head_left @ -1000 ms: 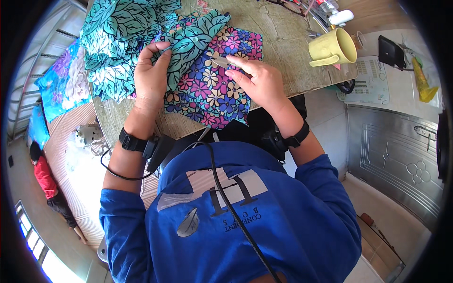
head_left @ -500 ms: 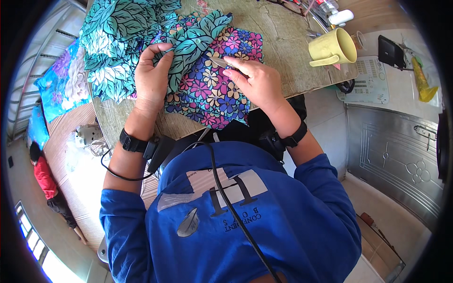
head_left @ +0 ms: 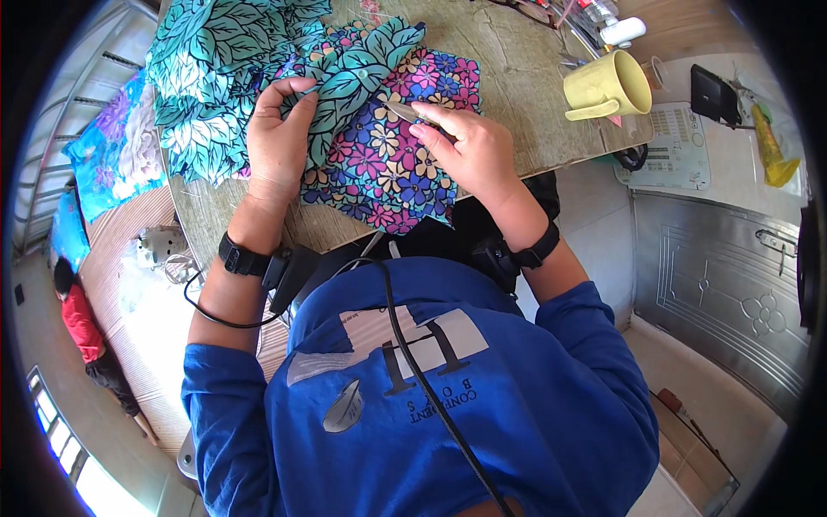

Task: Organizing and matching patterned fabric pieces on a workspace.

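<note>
Teal leaf-print fabric (head_left: pixel 349 95) lies bunched on the table, its edge pinched between the thumb and fingers of my left hand (head_left: pixel 280 129). In my right hand (head_left: pixel 469 146) are thread snips (head_left: pixel 401 110), gripped with the pointed metal blades aimed left toward the leaf-print edge; the handle is mostly hidden by my fingers. Beneath both hands spreads a flower-print fabric (head_left: pixel 388 177) in purple, pink and cream, hanging over the near table edge. The blade tips are just right of the teal edge; whether they touch cloth I cannot tell.
A heap of teal leaf-print fabric (head_left: pixel 202 95) fills the table's left side. On the wooden table (head_left: pixel 508 69), a yellow mug (head_left: pixel 607 86) stands at the right, with glasses (head_left: pixel 525 12) and a white bottle (head_left: pixel 623 32) behind it. A person in red (head_left: pixel 82 327) is far left.
The snips' tips have shifted very slightly to the right. My left hand keeps its pinch on the teal fabric in the same place.
</note>
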Demonstrator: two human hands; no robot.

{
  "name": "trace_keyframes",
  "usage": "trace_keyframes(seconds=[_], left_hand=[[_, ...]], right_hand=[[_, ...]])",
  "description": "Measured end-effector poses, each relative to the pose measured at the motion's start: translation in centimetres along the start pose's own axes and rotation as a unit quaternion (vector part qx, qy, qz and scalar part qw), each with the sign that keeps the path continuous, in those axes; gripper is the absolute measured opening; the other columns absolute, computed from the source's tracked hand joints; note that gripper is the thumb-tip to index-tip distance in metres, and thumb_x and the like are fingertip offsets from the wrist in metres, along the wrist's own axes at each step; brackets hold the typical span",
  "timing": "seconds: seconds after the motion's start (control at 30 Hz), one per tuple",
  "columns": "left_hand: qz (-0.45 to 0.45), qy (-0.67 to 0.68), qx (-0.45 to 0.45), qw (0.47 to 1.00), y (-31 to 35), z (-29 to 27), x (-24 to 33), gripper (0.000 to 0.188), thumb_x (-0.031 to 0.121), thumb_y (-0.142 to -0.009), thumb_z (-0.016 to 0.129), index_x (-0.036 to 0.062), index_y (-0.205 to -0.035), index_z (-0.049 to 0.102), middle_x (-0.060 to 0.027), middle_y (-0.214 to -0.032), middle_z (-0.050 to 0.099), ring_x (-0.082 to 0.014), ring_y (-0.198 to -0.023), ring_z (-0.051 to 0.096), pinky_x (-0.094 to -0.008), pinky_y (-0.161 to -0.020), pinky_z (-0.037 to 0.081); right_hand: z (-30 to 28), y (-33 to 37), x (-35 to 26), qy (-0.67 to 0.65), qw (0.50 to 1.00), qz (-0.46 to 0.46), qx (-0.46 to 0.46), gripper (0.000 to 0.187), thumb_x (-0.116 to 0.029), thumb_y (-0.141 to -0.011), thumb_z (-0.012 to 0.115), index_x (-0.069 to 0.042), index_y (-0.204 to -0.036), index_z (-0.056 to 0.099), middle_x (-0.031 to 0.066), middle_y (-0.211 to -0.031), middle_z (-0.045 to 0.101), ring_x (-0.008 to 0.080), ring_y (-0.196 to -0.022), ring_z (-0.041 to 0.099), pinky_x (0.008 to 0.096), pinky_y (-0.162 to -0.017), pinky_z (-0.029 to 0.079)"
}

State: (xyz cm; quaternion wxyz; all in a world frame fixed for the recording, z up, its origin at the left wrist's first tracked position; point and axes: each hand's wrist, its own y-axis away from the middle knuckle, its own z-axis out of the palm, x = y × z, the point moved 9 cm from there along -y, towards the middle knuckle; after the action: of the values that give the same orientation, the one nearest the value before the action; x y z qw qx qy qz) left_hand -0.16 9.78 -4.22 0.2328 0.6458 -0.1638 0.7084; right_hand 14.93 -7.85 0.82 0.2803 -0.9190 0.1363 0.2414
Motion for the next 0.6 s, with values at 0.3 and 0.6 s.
trace_keyframes(seconds=[0.3, 0.6], left_hand=[[-0.001, 0.010, -0.006, 1.000, 0.08, 0.10, 0.03, 0.011, 0.006, -0.092, 0.061, 0.0043, -0.102, 0.063, 0.0008, -0.098, 0.060, -0.0055, -0.087, 0.052, -0.0197, -0.081, 0.044], [0.000, 0.008, -0.008, 1.000, 0.08, 0.08, 0.00, 0.011, 0.005, -0.091, 0.061, 0.0041, -0.102, 0.063, 0.0004, -0.097, 0.061, -0.0056, -0.088, 0.053, -0.0197, -0.081, 0.044]], right_hand=[[-0.10, 0.34, 0.25, 0.005, 1.000, 0.014, -0.021, 0.027, -0.034, -0.084, 0.071, -0.019, -0.106, 0.073, 0.0053, -0.070, 0.067, 0.0184, -0.055, 0.060, 0.0293, -0.051, 0.046], [0.25, 0.14, 0.26, 0.010, 0.999, 0.028, -0.027, 0.028, -0.036, -0.084, 0.070, -0.019, -0.106, 0.073, 0.0053, -0.078, 0.070, 0.0184, -0.059, 0.063, 0.0287, -0.053, 0.048]])
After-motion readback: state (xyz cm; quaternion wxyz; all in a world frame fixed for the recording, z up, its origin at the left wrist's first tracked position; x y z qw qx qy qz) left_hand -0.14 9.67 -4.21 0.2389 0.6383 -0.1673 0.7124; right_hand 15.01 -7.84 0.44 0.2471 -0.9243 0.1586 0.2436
